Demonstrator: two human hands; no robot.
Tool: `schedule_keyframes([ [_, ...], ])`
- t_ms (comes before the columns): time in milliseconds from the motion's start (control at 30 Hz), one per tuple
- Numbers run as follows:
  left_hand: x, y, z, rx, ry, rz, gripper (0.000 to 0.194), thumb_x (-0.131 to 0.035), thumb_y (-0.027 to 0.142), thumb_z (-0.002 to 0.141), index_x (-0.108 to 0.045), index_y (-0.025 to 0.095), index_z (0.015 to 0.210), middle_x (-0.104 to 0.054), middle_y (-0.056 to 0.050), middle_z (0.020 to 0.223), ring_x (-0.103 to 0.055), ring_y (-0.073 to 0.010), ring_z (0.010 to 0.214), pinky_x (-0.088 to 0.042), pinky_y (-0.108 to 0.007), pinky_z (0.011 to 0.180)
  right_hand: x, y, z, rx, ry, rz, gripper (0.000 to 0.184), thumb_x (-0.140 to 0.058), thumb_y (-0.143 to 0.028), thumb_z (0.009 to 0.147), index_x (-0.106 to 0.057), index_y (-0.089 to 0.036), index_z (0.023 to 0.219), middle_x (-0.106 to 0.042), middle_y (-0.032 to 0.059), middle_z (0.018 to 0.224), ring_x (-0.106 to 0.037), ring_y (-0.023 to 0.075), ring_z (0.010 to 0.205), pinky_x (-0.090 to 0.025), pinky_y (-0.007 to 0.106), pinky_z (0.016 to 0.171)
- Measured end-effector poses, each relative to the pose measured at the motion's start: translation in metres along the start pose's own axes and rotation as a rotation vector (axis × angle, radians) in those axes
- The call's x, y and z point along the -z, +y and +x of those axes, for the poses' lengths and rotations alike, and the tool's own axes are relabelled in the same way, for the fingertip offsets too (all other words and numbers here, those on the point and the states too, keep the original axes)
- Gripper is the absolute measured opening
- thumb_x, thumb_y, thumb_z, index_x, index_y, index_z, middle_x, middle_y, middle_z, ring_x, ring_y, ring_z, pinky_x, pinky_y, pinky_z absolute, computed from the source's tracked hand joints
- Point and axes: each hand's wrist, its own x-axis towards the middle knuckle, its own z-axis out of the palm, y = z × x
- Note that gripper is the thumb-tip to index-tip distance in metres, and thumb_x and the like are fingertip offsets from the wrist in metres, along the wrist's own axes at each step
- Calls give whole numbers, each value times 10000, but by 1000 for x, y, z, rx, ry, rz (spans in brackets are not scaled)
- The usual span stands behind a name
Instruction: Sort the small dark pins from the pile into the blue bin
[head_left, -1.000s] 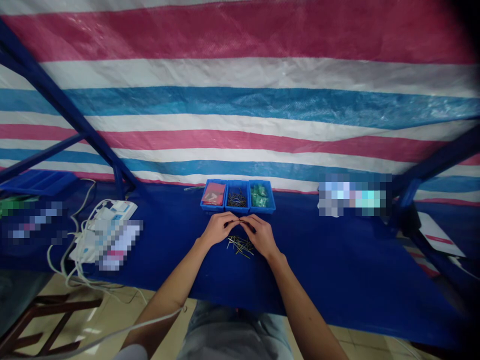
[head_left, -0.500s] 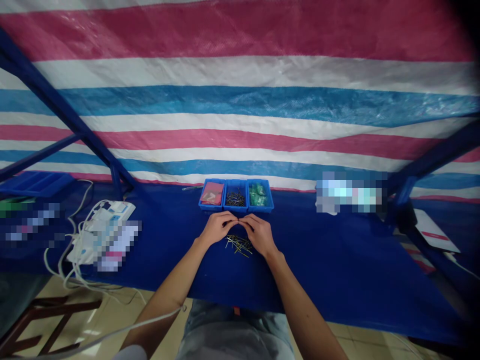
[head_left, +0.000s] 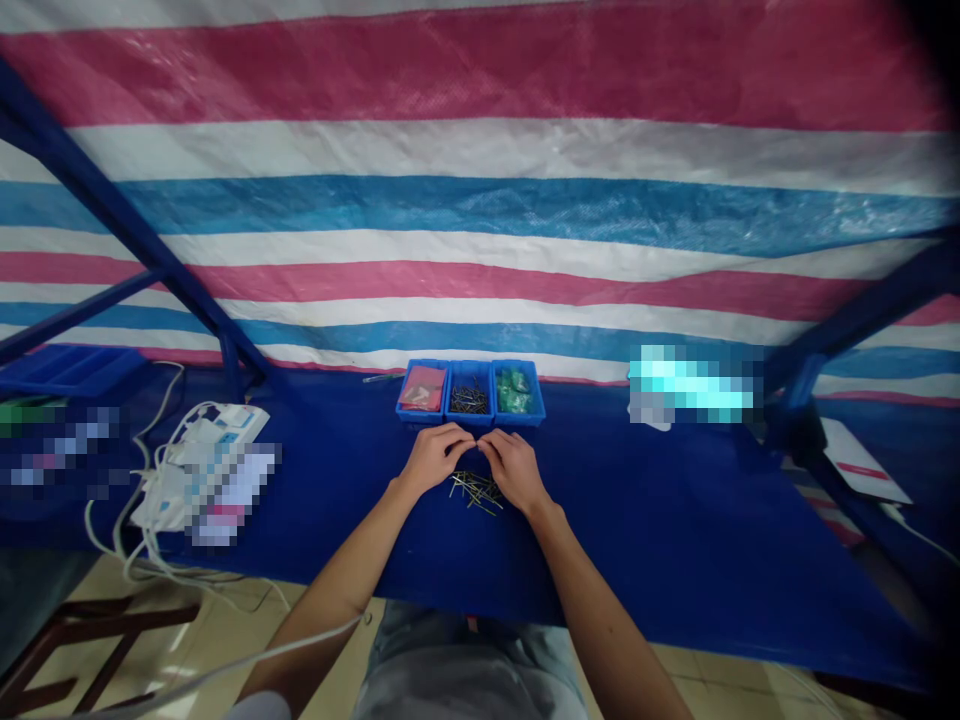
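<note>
My left hand [head_left: 435, 456] and my right hand [head_left: 514, 466] meet fingertip to fingertip above the blue table. Both are closed in a pinch, and whatever lies between the fingers is too small to make out. Just below them is a loose pile of thin metal pins [head_left: 475, 491], like nails or screws. Behind my fingers stand three blue bins in a row. The left bin [head_left: 419, 416] holds pink-red pieces with something clear on top. In the middle bin [head_left: 470, 419] are more dark metal pins, and the right bin [head_left: 519, 418] contains green plastic packets.
A white power strip [head_left: 244, 425] with tangled cables lies on the left. Beyond it is a blue divided tray [head_left: 71, 368]. A white flat device [head_left: 862, 462] is at the far right. Blue frame posts [head_left: 161, 255] and a striped tarp [head_left: 480, 210] bound the back.
My hands keep almost the same pose, with the fingertips now slightly further apart. The view has shifted a little. The pile and bins stay as they were.
</note>
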Motion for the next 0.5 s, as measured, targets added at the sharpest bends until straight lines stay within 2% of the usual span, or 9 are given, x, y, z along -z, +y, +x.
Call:
schedule_keyframes([
  [67,0,-1,0,7,-13,6,185,-570,259,959,-730,182,911,-707,-49,878,-648,-155,781,-498,-264,751,0,1,0,18,-1,-3,245,-436,-270,1035,-642,-221,913,-702,33,876,-634,178,789,-382,323,752],
  [167,0,-4,0,29,-38,23,196,-558,272,965,-718,171,913,-689,-47,853,-614,-139,716,-474,-249,691,-1,2,1,39,32,21,167,-507,-291,1011,-652,-221,1058,-712,48,962,-644,190,858,-390,339,793],
  [233,1,-6,0,45,-46,35,200,-551,274,969,-709,166,912,-676,-40,830,-578,-124,662,-447,-239,647,-3,2,0,53,62,38,180,-548,-296,992,-646,-223,1124,-712,58,1017,-650,198,901,-400,346,814],
  [500,1,-4,1,55,-69,39,220,-551,303,970,-702,164,889,-661,-30,795,-553,-116,632,-425,-235,631,-7,3,0,42,120,69,197,-481,-263,1017,-672,-230,981,-707,50,974,-643,193,899,-409,358,831],
])
